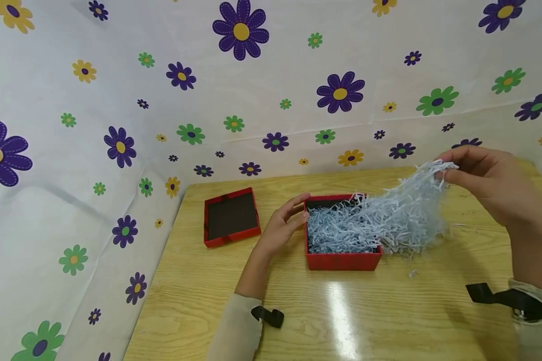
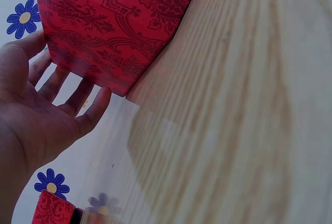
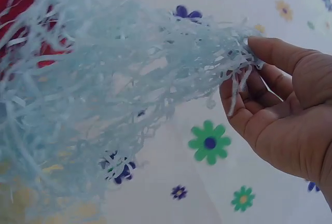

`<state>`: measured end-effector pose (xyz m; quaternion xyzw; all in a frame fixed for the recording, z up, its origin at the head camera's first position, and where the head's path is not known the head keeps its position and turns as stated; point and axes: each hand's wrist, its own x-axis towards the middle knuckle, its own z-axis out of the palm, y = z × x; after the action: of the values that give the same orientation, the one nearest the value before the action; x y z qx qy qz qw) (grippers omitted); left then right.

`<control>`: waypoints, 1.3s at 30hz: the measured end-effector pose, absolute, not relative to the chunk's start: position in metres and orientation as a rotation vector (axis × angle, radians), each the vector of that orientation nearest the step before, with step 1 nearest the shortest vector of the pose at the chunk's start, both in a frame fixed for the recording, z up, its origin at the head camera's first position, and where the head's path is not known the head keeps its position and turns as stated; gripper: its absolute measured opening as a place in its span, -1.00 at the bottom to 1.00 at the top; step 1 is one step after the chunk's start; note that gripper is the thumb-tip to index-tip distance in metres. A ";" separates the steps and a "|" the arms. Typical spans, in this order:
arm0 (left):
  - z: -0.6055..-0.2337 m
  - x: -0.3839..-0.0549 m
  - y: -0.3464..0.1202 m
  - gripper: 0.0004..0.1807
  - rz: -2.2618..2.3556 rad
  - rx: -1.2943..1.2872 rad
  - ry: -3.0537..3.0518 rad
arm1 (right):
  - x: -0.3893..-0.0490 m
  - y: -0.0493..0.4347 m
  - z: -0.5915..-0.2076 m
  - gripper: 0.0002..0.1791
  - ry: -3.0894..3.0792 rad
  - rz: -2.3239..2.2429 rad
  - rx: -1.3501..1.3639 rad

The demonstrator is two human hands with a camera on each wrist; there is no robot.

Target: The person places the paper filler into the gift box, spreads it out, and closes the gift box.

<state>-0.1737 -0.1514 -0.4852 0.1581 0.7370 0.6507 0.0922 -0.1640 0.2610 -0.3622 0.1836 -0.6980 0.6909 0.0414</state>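
A red patterned box (image 1: 343, 261) sits on the table, filled with pale blue shredded paper (image 1: 339, 230). My left hand (image 1: 282, 225) rests at its back left corner; in the left wrist view the relaxed fingers (image 2: 96, 111) lie along the edge of the box's red side wall (image 2: 114, 32). To the right, my right hand (image 1: 488, 180) pinches a clump of the shredded paper between thumb and fingers, raised above the table. That clump trails down and left over the box's right wall. In the right wrist view the thumb (image 3: 280, 53) presses on the strands' end.
A red lid (image 1: 232, 218) with a dark inside lies left of the box, its inside facing up. A small loose shred (image 1: 413, 274) lies on the wooden table (image 1: 198, 301). Flower-printed white sheeting (image 1: 253, 100) stands behind and on the left.
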 end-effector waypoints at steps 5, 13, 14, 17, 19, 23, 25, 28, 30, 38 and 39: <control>-0.486 -0.174 -0.152 -0.44 1.932 0.486 2.188 | -0.166 0.252 -0.334 -0.71 -1.972 2.162 0.660; -0.486 -0.174 -0.154 -0.42 1.936 0.492 2.184 | -0.170 0.230 -0.296 -0.75 -1.874 2.166 0.719; -0.486 -0.174 -0.154 -0.42 1.938 0.494 2.185 | -0.170 0.226 -0.292 -0.75 -1.885 2.157 0.715; -0.486 -0.174 -0.155 -0.43 1.939 0.495 2.185 | -0.169 0.215 -0.280 -0.76 -1.920 2.148 0.694; -0.487 -0.174 -0.155 -0.43 1.937 0.498 2.185 | -0.167 0.207 -0.273 -0.76 -1.936 2.151 0.698; -0.487 -0.175 -0.154 -0.43 1.934 0.503 2.185 | -0.164 0.190 -0.261 -0.75 -1.913 2.199 0.804; -0.487 -0.175 -0.154 -0.44 1.934 0.506 2.186 | -0.162 0.181 -0.258 -0.73 -1.917 2.223 0.852; -0.486 -0.175 -0.153 -0.45 1.931 0.503 2.191 | -0.161 0.168 -0.259 -0.73 -1.968 2.229 0.904; -0.485 -0.175 -0.153 -0.46 1.930 0.495 2.194 | -0.160 0.160 -0.263 -0.73 -2.046 2.193 0.932; -0.486 -0.176 -0.152 -0.43 1.924 0.488 2.196 | -0.157 0.127 -0.301 -0.78 -2.474 1.963 0.908; -0.486 -0.176 -0.152 -0.43 1.925 0.483 2.196 | -0.157 0.124 -0.308 -0.79 -2.528 1.940 0.891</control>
<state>-0.1759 -0.1525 -0.4863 0.1626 0.7389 0.6477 0.0905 -0.1573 0.1238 -0.3085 0.2684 -0.7613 0.5843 -0.0834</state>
